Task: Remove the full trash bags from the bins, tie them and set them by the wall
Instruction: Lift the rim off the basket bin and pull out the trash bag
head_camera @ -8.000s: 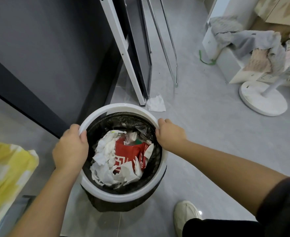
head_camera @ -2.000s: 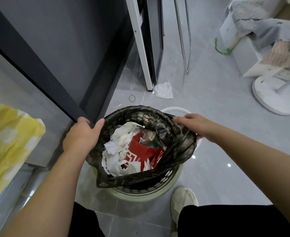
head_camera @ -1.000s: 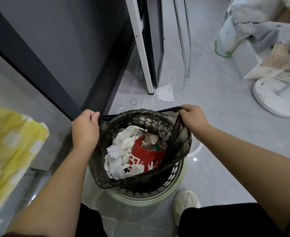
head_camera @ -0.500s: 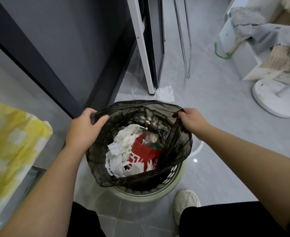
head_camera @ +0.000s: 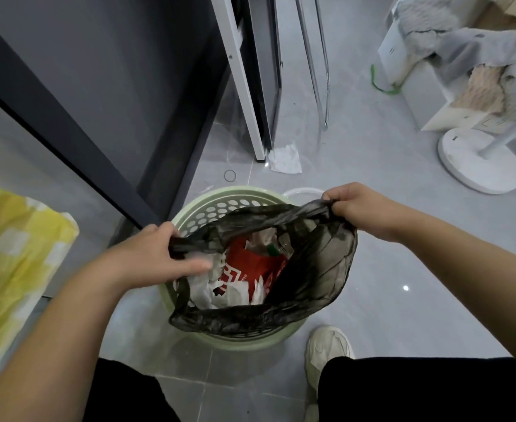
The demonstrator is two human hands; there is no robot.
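Bag (head_camera: 320, 269) mouth stretched flatter now, L hand (head_camera: 156, 254) & R hand (head_camera: 354, 208) gripping opp. edges over bin (head_camera: 208, 199).

Black trash bag (head_camera: 314, 269), pale green perforated bin (head_camera: 220, 205), red-and-white packet (head_camera: 250, 269), yellow-and-white checked cloth (head_camera: 16, 245).

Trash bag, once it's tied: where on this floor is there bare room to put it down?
Widest bare tile lies right of the bin, bordered by the shoe and the fan base. Another strip runs between the metal legs and the boxes. Behind the bin it's crowded: tissue, a small ring, the leaning panel.
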